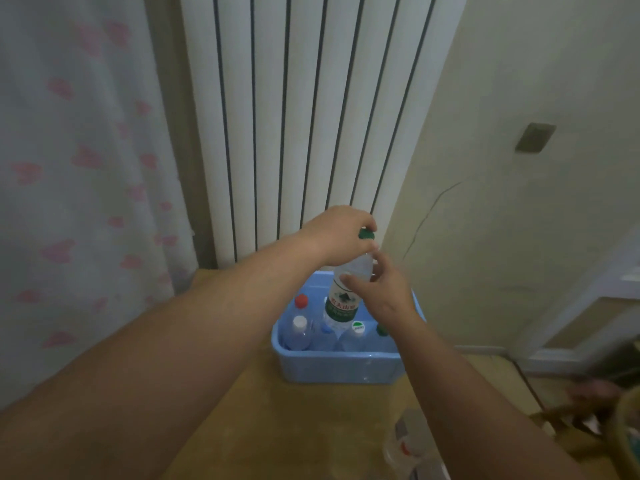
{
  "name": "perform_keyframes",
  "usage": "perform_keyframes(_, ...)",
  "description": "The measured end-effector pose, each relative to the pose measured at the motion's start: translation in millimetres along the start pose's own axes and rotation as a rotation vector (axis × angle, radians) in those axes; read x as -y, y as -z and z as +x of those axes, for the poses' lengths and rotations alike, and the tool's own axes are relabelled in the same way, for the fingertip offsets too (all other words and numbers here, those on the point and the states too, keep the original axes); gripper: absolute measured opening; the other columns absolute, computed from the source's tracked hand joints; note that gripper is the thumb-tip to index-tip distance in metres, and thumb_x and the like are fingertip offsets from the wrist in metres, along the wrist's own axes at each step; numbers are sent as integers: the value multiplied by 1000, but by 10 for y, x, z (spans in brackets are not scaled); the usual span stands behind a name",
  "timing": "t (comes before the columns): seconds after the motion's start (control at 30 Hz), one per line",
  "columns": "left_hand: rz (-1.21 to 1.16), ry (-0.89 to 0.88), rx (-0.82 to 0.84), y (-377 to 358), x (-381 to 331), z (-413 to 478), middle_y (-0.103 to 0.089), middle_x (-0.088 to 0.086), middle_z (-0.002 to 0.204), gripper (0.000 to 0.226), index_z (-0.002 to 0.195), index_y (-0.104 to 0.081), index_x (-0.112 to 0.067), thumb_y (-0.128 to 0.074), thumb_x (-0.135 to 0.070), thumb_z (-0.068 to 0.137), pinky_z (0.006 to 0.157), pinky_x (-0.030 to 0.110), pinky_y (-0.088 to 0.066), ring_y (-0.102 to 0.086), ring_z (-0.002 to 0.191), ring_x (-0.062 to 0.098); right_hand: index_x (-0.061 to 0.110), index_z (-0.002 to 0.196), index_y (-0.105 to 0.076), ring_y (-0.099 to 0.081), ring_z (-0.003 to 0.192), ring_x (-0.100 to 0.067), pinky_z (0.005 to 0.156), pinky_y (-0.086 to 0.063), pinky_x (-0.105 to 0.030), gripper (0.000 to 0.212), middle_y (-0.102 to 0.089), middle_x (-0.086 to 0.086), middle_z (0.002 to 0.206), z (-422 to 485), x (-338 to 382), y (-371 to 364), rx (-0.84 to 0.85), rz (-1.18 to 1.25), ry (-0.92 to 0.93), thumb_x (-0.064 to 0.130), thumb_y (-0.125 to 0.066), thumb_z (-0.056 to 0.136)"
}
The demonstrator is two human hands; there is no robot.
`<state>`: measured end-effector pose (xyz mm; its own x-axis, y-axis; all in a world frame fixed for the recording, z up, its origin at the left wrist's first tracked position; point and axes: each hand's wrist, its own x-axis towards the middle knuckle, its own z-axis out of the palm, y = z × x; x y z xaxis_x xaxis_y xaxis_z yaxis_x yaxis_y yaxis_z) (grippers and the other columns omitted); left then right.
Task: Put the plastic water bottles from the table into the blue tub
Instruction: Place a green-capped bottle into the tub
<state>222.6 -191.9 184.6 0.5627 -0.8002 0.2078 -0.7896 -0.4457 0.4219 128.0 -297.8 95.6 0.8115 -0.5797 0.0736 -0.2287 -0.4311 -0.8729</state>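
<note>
Blurred clear item (pixel 403 441) is lying nearest on the counter (pixel 277 427). Left grip (pixel 341 237) is pinching the green-capped bottle (pixel 343 301) by its cap and right grip (pixel 384 292) is clasping its shoulder, holding it upright, probably so its base is fitting between standing bottles (pixel 299 332) inside the blue tub (pixel 332 370).

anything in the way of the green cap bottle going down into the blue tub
Nothing visibly blocks it. The green-capped bottle looks already partly inside the blue tub, in a gap between the red-capped bottle on its left and the white-and-green-capped bottle in front. It's a tight fit.
</note>
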Motion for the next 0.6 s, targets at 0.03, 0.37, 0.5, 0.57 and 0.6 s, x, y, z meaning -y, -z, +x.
perform_keyframes(0.03,1,-2,-12,-22,-4,54,-61,-1,123,39,128,-60,-24,-58,-42,93,88,29,-45,-55,106,15,35,132,-46,-63,100,-13,74,-55,-31,68,-63,8,116,61,-9,21,-12,-24,4,41,-75,71)
perform_keyframes(0.37,-24,92,68,-659,143,762,-57,6,119,41,128,-55,-21,-60,-40,92,89,34,-46,-55,107,22,28,131,-46,-61,99,-16,75,-50,-31,62,-62,5,111,781,-530,200,93,-99,-37,33,-74,76)
perform_keyframes(0.5,26,169,180,-1068,347,935,-59,8,115,37,123,-57,-17,-61,-37,92,84,36,-46,-56,105,26,29,129,-46,-62,89,-15,77,-55,-40,62,-65,4,103,1024,-916,36,185,-156,-105,32,-75,74)
perform_keyframes(0.57,40,179,245,-1251,448,957,-60,9,113,34,119,-60,-15,-61,-37,93,85,37,-46,-57,104,27,26,126,-46,-59,79,-13,69,-52,-35,59,-61,6,93,1128,-1060,-70,246,-206,-163,30,-74,75)
perform_keyframes(0.6,54,178,264,-1339,505,959,-62,9,111,33,116,-61,-16,-61,-38,92,85,37,-47,-57,103,27,24,123,-47,-58,75,-11,64,-49,-33,55,-60,6,89,1173,-1128,-119,283,-240,-181,29,-74,75)
